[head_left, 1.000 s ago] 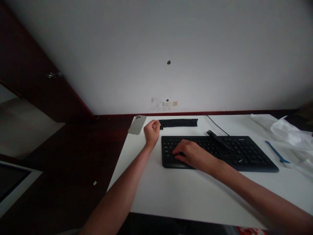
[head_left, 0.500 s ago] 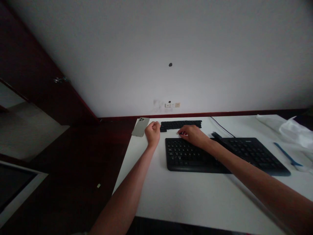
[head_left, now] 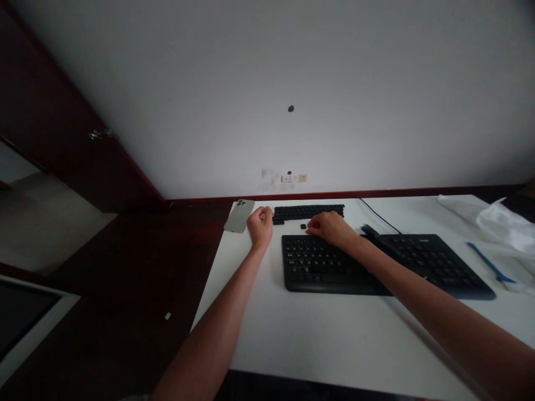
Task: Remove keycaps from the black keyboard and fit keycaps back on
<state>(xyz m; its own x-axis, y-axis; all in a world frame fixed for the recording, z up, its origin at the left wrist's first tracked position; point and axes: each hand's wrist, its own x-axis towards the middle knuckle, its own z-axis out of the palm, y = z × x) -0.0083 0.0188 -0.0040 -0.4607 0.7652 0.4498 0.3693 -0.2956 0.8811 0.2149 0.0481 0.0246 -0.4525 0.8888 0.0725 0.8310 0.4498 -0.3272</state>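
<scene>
1. Left hand (head_left: 259,224) – rests on the desk (head_left: 317,340) near its far left corner, fingers curled into a loose fist. Whether anything sits inside the fist cannot be told.
2. Right hand (head_left: 330,228) – lies palm down just past the far edge of the keyboard (head_left: 388,264), fingers drawn narrow and pointing left. Fingertips stand just beside a loose keycap (head_left: 303,226), a small gap between them; the hand holds nothing that can be seen.
3. Loose keycap – small, black, alone on the white desk surface, between the keyboard's far edge and the row of keycaps (head_left: 309,211).
4. Row of keycaps – a dark strip laid along the far edge of the desk, its left end close beside the left hand.
5. Keyboard – black, full-size, set flat across the middle of the desk; its cable (head_left: 374,214) runs off toward the far edge.
6. Phone (head_left: 239,215) – lies face down at the far left corner of the desk, just left of the left hand.
7. Right side of the desk – a blue tool (head_left: 489,264) and crumpled white plastic (head_left: 501,225), well apart from both hands.
</scene>
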